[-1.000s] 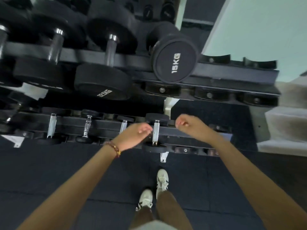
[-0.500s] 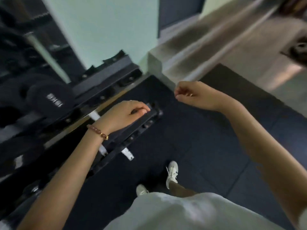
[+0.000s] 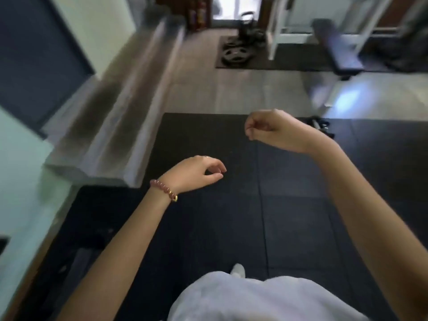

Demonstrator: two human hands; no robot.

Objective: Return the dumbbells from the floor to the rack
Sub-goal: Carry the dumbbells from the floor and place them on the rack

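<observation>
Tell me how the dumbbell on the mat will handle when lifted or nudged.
The dumbbell is mostly hidden behind the right hand, so judge loosely. Its metal handle and dark ends suggest it is rigid and probably heavy for its size. Nudged, it might roll on the flat mat.

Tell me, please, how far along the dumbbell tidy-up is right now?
Done: cannot say; the rack is out of view. In hand: nothing; the left hand and right hand are both empty. Left: what looks like a dumbbell lies on the black mat beyond the right wrist.
</observation>
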